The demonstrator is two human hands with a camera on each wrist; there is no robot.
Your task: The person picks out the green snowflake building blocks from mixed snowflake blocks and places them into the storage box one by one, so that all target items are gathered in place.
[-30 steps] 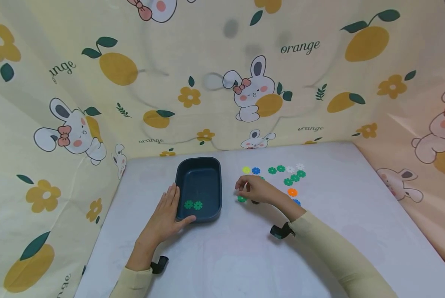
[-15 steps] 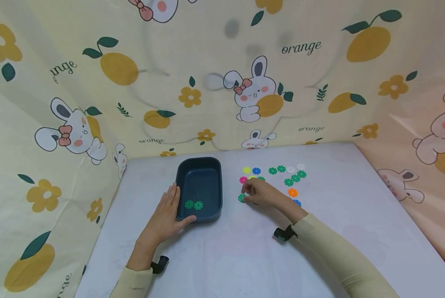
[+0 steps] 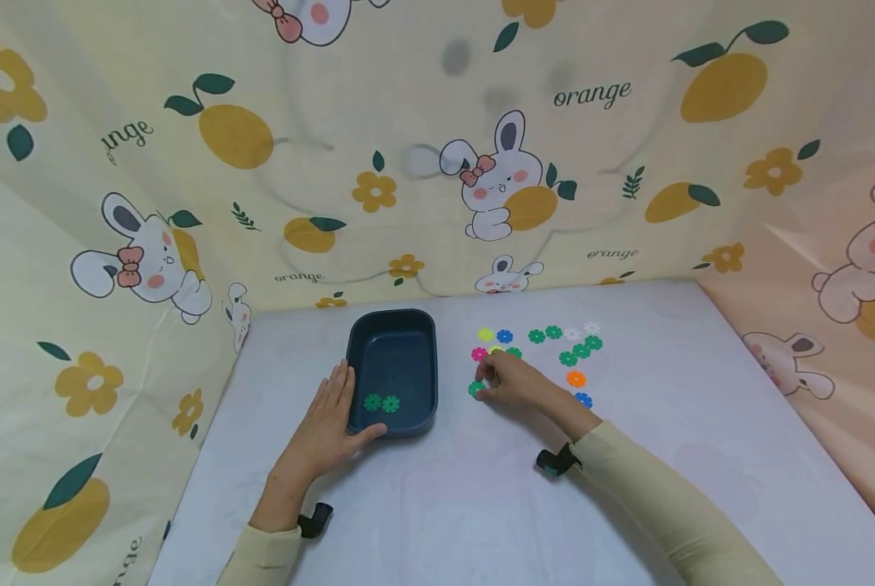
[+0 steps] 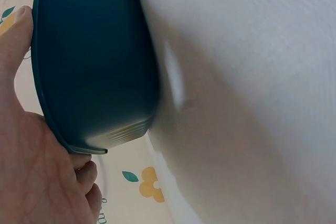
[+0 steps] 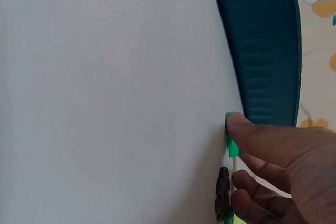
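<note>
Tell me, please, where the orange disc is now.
In the head view, the orange disc lies right of the right hand, just beyond a blue disc.

Left hand (image 3: pixel 322 430) lies straight-fingered; right hand (image 3: pixel 514 379), partly hidden, seems to pinch.

Cream fabric (image 3: pixel 422 81) printed with rabbits (image 3: pixel 487 221) and oranges (image 3: pixel 235 137) hangs behind the white tabletop (image 3: pixel 466 513).

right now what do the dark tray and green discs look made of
Dark tray: probably moulded plastic, satin finish; smooth walls show ribs and a soft sheen. Green discs: likely plastic, with one even colour and notched edges; finish hard to tell.
</note>
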